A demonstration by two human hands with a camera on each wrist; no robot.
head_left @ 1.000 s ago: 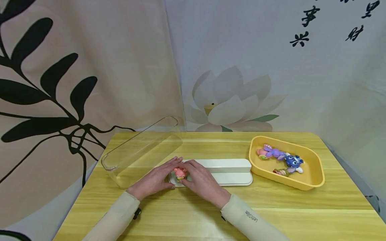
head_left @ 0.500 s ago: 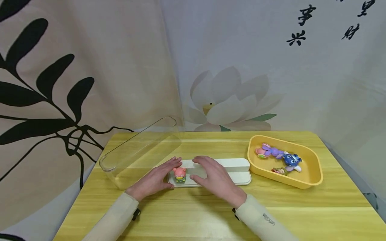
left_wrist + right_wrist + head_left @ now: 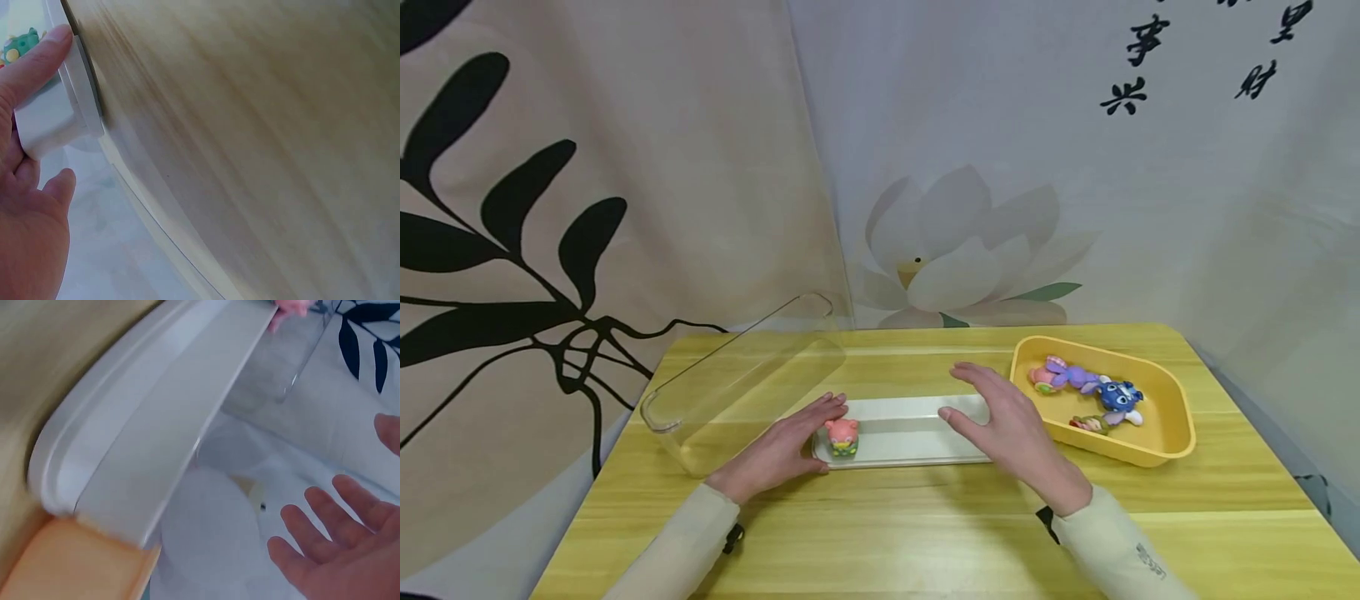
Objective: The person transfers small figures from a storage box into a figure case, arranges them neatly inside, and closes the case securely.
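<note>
A small pink figurine with a green and yellow lower part stands on the left end of a long white stepped display base. My left hand holds that end of the base, thumb at its front edge and fingers toward the back. In the left wrist view the thumb lies against the base's edge, beside the green part of the figurine. My right hand holds nothing; its fingers are spread over the base's right end, near the yellow tray. The right wrist view shows its loosely extended fingers.
A yellow tray at the right holds several figurines, among them a purple one and a blue one. A clear cover lies at the back left of the wooden table. A printed curtain hangs behind.
My right hand has let go of the pink figurine and moved right along the base toward the yellow tray. My left hand has stayed at the base's left end.
</note>
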